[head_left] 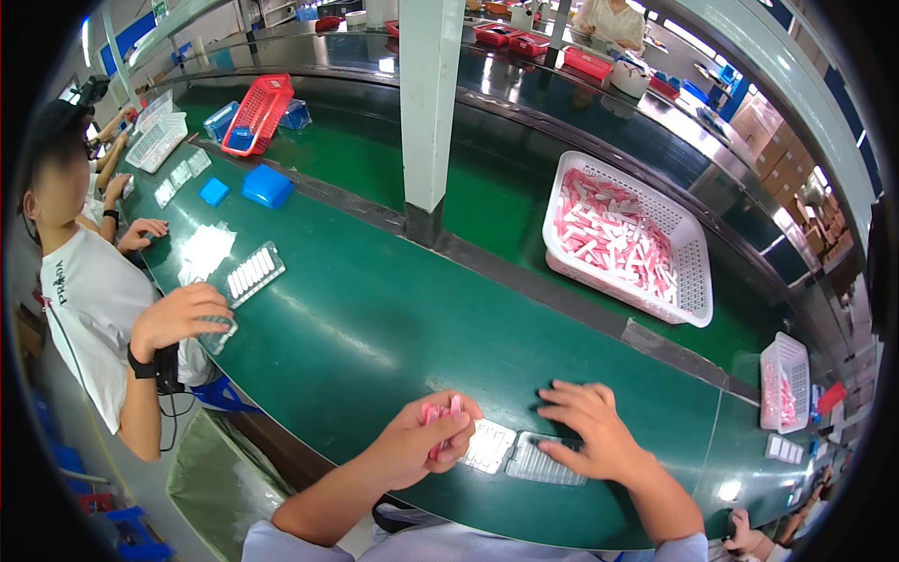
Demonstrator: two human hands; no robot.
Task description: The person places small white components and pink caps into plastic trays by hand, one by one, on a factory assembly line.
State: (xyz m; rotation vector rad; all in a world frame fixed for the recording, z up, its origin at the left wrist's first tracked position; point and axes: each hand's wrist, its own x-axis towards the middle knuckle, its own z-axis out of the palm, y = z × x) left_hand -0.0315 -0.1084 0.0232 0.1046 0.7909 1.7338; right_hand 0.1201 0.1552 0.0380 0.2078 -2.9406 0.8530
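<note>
Near the front edge of the green table, my left hand is closed around several small pink-and-white sticks. Beside it lies a clear plastic blister tray in two halves. White pieces seem to sit in the left half, partly covered by my left hand. The right half shows bare ridged slots. My right hand hovers over or rests on that right half, fingers spread and nothing in them; whether the thumb touches the plastic I cannot tell.
A white basket heaped with pink-and-white sticks stands beyond the dark strip. A smaller white basket is at right. A post rises mid-table. At left, a co-worker's hand is at another clear tray, near a filled tray.
</note>
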